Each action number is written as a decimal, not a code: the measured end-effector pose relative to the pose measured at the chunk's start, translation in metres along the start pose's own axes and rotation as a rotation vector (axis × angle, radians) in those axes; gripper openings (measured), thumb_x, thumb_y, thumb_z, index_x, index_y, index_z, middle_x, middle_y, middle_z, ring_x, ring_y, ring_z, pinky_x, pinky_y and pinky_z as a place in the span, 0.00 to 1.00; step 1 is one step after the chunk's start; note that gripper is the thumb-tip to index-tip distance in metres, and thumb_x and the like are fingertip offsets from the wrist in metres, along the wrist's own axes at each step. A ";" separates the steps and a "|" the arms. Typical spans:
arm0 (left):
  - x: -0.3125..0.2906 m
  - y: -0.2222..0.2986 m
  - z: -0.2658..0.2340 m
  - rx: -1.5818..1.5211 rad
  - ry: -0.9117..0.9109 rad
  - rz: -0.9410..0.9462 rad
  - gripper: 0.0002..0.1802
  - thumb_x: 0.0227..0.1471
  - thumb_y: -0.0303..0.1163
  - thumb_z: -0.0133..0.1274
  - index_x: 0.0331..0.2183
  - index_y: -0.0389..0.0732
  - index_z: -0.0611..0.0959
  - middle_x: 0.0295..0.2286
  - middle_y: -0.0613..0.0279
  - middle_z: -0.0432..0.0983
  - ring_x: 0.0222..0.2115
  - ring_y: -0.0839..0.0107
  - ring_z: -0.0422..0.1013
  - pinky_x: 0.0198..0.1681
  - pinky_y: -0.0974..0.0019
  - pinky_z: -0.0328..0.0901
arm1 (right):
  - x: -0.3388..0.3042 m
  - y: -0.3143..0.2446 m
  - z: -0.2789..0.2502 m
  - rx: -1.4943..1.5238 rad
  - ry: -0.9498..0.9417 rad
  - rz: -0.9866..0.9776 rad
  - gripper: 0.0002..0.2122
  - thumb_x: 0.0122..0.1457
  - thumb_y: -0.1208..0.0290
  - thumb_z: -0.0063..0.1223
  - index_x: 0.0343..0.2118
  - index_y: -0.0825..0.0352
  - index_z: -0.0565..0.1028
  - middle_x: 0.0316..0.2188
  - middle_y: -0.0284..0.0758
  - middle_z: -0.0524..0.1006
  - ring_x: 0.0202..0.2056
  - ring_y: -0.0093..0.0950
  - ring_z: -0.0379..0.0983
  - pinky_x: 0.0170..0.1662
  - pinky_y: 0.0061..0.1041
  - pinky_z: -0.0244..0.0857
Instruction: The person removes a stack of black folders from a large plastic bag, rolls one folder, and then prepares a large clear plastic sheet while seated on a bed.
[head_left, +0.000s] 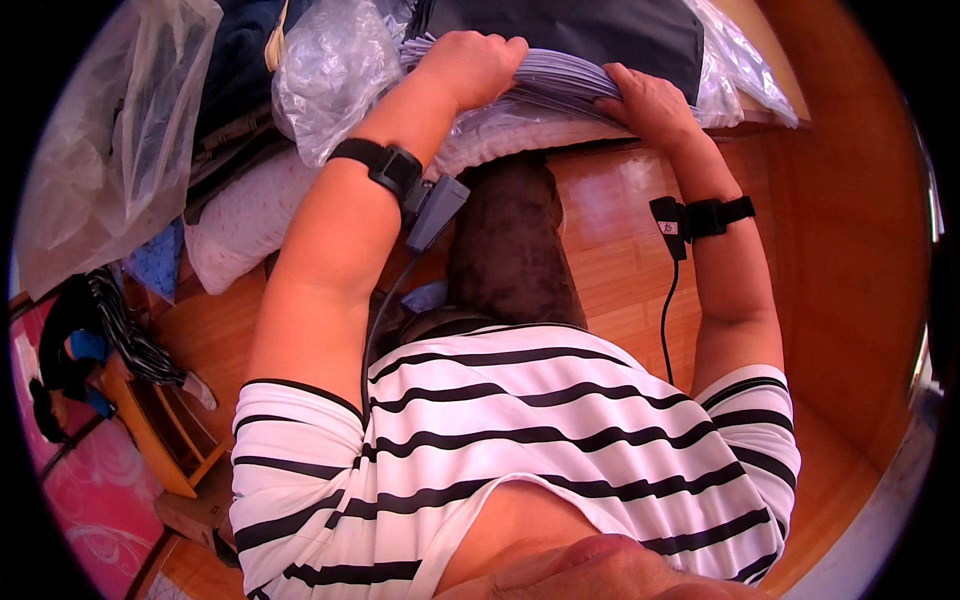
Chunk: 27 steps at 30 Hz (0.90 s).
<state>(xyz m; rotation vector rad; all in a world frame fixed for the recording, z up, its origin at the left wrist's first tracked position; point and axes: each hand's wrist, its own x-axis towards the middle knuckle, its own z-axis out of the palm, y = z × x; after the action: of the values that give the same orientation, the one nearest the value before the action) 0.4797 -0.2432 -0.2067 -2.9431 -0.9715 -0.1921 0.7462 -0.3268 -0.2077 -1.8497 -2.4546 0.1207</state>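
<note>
A thick stack of thin, flexible layers (565,72) with pale grey-lilac edges lies in front of me, bowed along its near side. I cannot tell whether the layers are cloth or another sheet material. At the stack's left part, my left hand (472,68) is closed with its fingers curled over the edge. My right hand (652,103) grips the right end, thumb toward the middle; some of its fingers are hidden. A smooth dark sheet (570,30) spreads just beyond both hands.
Crumpled clear plastic (335,75) lies left of the stack, and more plastic (745,65) is at the right. A pale padded cloth (250,225) runs along the near edge. Far left, another person's striped leg (125,320) shows near a wooden stool (165,435).
</note>
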 end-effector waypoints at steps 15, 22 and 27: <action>0.023 -0.008 -0.017 -0.037 -0.093 -0.022 0.14 0.57 0.43 0.53 0.36 0.42 0.77 0.31 0.48 0.81 0.35 0.47 0.77 0.39 0.48 0.71 | 0.005 0.008 -0.015 0.024 0.043 -0.036 0.17 0.56 0.65 0.52 0.47 0.64 0.69 0.35 0.46 0.80 0.40 0.48 0.76 0.44 0.45 0.70; 0.027 -0.006 -0.012 0.014 -0.059 -0.034 0.13 0.56 0.42 0.53 0.37 0.43 0.76 0.32 0.52 0.81 0.35 0.49 0.77 0.39 0.49 0.71 | 0.013 0.021 -0.006 -0.001 0.050 -0.080 0.13 0.55 0.68 0.52 0.42 0.66 0.69 0.31 0.48 0.79 0.38 0.48 0.77 0.43 0.45 0.70; 0.018 0.012 -0.020 0.252 0.698 0.404 0.11 0.49 0.33 0.53 0.37 0.44 0.78 0.37 0.62 0.78 0.42 0.62 0.75 0.45 0.60 0.71 | 0.009 0.022 0.003 0.014 0.042 -0.050 0.12 0.55 0.70 0.52 0.41 0.66 0.69 0.29 0.48 0.79 0.36 0.48 0.77 0.42 0.46 0.70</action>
<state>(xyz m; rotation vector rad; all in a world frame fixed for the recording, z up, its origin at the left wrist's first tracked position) 0.4990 -0.2433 -0.1844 -2.4568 -0.2746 -0.9131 0.7644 -0.3121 -0.2125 -1.7649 -2.4632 0.0955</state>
